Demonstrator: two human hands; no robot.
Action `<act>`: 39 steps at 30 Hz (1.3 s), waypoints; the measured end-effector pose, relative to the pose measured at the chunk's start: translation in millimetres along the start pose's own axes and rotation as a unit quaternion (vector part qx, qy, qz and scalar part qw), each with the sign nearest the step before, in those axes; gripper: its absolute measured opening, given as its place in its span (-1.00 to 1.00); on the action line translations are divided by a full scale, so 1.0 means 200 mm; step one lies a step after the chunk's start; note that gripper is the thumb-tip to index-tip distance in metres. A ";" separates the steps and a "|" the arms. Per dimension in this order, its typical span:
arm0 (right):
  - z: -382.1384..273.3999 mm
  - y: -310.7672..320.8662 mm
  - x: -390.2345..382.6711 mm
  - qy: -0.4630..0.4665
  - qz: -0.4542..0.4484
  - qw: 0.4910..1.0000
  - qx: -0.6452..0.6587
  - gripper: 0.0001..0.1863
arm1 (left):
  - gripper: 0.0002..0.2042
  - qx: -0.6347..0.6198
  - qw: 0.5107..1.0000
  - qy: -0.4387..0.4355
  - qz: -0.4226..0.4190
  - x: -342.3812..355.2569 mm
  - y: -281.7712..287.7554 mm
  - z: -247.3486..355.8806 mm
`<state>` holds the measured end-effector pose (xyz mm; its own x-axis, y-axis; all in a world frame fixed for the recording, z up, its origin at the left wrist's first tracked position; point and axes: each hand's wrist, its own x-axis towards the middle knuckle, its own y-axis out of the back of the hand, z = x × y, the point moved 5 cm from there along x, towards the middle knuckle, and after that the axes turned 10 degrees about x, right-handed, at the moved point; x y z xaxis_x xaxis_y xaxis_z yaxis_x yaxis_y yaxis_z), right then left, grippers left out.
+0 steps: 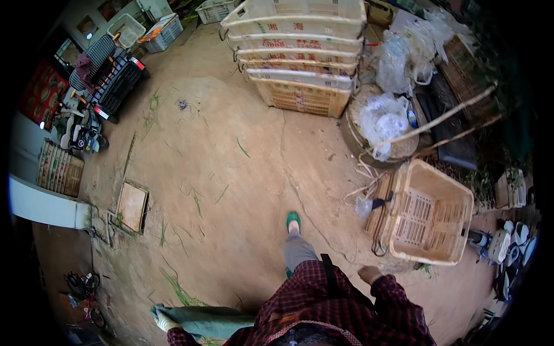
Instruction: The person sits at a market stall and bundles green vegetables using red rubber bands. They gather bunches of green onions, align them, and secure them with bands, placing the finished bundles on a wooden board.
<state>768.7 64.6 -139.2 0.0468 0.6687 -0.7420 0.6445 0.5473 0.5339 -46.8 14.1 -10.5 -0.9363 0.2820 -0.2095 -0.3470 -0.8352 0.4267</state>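
Observation:
At the lower left, my left hand is closed on the end of a green cloth, which stretches from the hand to my body. White stripes show at this hand's wrist. Long green blades of grass show just beyond the cloth. My right hand hangs beside my hip, its fingers curled in, and nothing shows in it. Nearest to it is a tan plastic crate lying on its side with its opening toward me. One of my feet, in a green shoe, is ahead on the ground.
A tall stack of plastic crates stands ahead. To its right, clear plastic bags lie on a round drum, with sticks leaning across. A three-wheeled cart and motorbike stand far left, near a ground hatch.

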 end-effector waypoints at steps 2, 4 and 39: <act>0.30 -0.02 -0.09 -0.109 -0.059 0.992 0.027 -0.60 | -0.62 0.008 1.000 -0.009 -0.004 -0.25 -0.28 0.12; 0.08 0.04 0.04 -0.190 -0.191 0.963 0.034 -0.67 | -0.55 0.099 0.994 -0.012 0.037 -0.11 -0.58 0.54; -3.64 3.30 2.21 0.014 0.595 0.801 -0.063 -0.74 | -0.55 0.085 0.972 -0.093 -0.199 1.64 -4.22 3.15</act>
<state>658.8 1088.8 180.0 0.5530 0.7646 0.3310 0.0744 -0.4410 0.8944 -94.6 1108.9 114.8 -0.7144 0.6602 -0.2319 -0.6726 -0.5565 0.4878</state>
